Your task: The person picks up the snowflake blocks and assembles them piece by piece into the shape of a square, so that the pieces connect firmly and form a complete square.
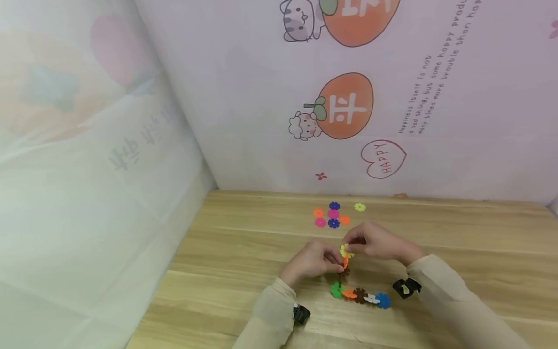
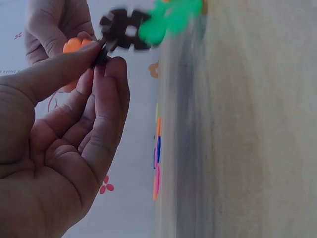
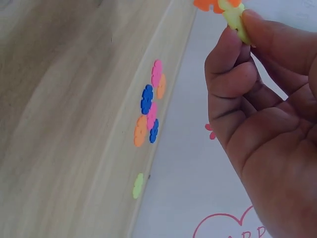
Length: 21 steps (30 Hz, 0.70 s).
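A chain of interlocking plastic snowflake discs, bent into an L, is held between both hands. Its lower run goes from a green disc [image 1: 337, 291] through an orange disc [image 1: 349, 293], a brown disc [image 1: 360, 295] and a white disc [image 1: 372, 298] to a blue disc [image 1: 383, 300]. My left hand [image 1: 313, 261] pinches the upright part at a brown disc [image 2: 100, 55] between thumb and fingers. At the top, my right hand [image 1: 377, 242] pinches a yellow disc [image 3: 235, 22], which meets an orange disc [image 3: 210, 6]. How far these two interlock is hard to see.
Loose discs lie toward the table's back edge: blue [image 1: 333, 223], pink [image 1: 320, 222], orange [image 1: 318, 213] and a lone yellow one [image 1: 359, 207]. A printed cloth wall [image 1: 261, 145] rises behind the wooden table [image 1: 235, 271], another cloth [image 1: 87, 232] at left.
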### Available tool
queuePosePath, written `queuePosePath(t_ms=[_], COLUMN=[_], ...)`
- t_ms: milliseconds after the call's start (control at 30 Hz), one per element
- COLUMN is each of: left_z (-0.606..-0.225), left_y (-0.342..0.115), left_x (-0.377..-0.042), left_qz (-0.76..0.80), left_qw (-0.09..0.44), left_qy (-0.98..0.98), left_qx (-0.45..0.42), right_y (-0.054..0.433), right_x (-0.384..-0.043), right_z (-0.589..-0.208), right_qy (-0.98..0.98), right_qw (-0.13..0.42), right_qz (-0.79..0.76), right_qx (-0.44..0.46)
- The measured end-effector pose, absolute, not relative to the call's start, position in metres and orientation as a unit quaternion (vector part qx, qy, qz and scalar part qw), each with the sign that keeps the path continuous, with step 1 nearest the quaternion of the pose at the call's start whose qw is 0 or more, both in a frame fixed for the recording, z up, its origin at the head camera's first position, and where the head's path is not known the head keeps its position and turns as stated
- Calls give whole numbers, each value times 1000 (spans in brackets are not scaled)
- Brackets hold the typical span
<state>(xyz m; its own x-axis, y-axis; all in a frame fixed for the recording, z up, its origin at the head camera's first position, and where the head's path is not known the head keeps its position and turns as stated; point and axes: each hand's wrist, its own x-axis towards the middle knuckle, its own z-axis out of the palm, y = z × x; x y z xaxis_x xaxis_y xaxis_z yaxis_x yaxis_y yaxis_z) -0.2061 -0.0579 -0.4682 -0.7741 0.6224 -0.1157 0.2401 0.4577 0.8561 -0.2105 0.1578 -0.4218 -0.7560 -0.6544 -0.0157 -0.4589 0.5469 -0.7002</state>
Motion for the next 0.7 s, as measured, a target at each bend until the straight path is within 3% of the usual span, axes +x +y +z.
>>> queuePosePath(t_ms=[167, 700], left_z=[-470, -473], left_y=[-61, -57], left_x=[-208, -209], left_qz=[462, 528], left_qw=[225, 196], left_qy=[819, 806], left_qx=[255, 182], right_y=[156, 157], right_x=[-210, -211], right_z=[-425, -428], right_qy=[861, 865], right_qw=[144, 144], right_qz=[-355, -376], right_qx=[-335, -300])
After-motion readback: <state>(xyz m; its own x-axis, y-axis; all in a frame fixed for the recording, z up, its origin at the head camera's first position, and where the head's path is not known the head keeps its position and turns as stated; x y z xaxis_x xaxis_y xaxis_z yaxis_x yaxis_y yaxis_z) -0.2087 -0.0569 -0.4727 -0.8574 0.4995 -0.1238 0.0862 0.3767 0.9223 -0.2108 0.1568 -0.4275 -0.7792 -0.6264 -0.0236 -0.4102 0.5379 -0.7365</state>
